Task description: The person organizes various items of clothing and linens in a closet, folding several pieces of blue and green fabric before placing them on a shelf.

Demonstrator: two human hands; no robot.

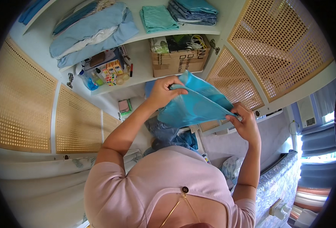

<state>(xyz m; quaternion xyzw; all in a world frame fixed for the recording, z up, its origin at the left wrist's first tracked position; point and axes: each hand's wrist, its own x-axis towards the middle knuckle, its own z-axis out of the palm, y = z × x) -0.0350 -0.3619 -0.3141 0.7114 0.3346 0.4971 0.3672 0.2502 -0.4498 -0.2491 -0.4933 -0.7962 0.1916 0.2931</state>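
Note:
A shiny turquoise cloth [193, 108] hangs stretched between my two hands in front of the open cupboard. My left hand [169, 89] pinches its left upper corner between thumb and fingers. At the opposite corner, on the right, my right hand [243, 121] grips the edge. The cloth is folded in layers, with a gap showing between them along the upper edge. Below its lower edge, some dark blue fabric [189, 139] lies low down, partly covered by the cloth and my body.
Folded linens fill the upper shelf: a light blue bundle [96, 31], a mint green cloth [159, 18] and a blue stack [193, 12]. Beneath stand a cardboard box [180, 61] and small boxes and bottles [106, 74]. Open cane-panelled doors [79, 119] flank both sides; a mattress [279, 179] stands right.

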